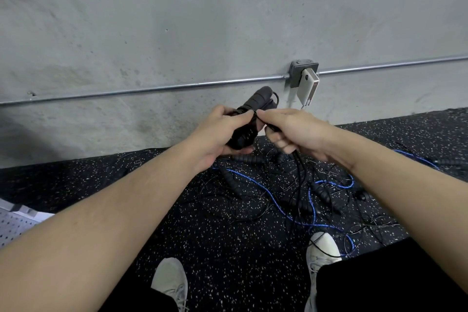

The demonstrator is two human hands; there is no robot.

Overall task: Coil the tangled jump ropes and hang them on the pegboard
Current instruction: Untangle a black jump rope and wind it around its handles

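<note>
My left hand (217, 132) is curled around a pair of black handles (250, 119) with cord wound over them, thumb on top. My right hand (291, 132) pinches the black cord (296, 159) right beside that bundle, the other fingers folded round the strand that drops to the floor.

The risk, I think, is that this strand runs straight down into the tangled pile (291, 197) below my hands. If I keep wrapping, a snag could pull the loops loose or drag a blue rope (255, 182) up with it. A loose wrap could also slide off the smooth upper end of the handles. Another strand lies over my right shoe (323, 246), so shifting that foot could yank the pile.

The pile lies on black rubber flooring (215, 235) flecked with white, with spare handles in it. Behind the pile rises a grey concrete wall (177, 20) with a metal pipe (152, 88) running along it to a junction box (302, 72), where a small white device hangs. Far left of the pile, at the frame's edge, a white perforated board (12, 225) lies flat; I take it for the pegboard.
</note>
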